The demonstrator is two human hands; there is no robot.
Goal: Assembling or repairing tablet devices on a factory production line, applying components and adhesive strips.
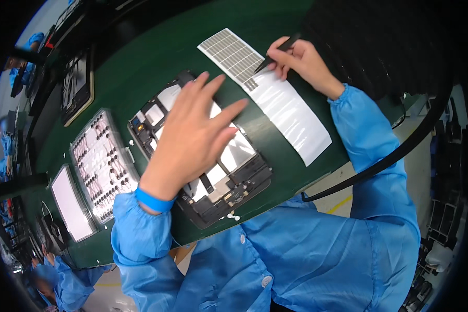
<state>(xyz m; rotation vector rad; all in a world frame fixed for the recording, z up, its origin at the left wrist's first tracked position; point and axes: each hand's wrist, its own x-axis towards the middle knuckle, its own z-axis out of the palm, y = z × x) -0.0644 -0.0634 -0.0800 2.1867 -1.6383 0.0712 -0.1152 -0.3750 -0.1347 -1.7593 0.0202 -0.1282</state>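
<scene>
Table, dark green (156, 47), fills the middle of the frame, and you're right up against it in a blue smock (307, 244) that takes the bottom. Another person in blue (62, 283) shows at lower left, beyond the table's edge. Black cable (395, 158) swoops across your right sleeve, centre right. And at the centre, the opened device (239, 153), a flat black frame with silver-white panels, lying tilted, its lower end towards you. Just right of it, your long white sheet (291, 114) runs from top centre down to the right, grey strips ranked across its upper part, the lower part bare. Left of the device, a clear tray (104, 161) with rows of little black-ended parts; beside that, a white panel (72, 203).

Now the hands, well apart! Your left hand (192, 132) is spread wide over the device, gripping nothing; whether it touches, I can't tell. Your right hand (301, 62), upper right of centre, pinches a slim black tool (281, 52), its point at the sheet where strips give way to bare white. Blue band (153, 200) round your left wrist, and smallest of all, white bits (231, 216) by the device's lower end.
</scene>
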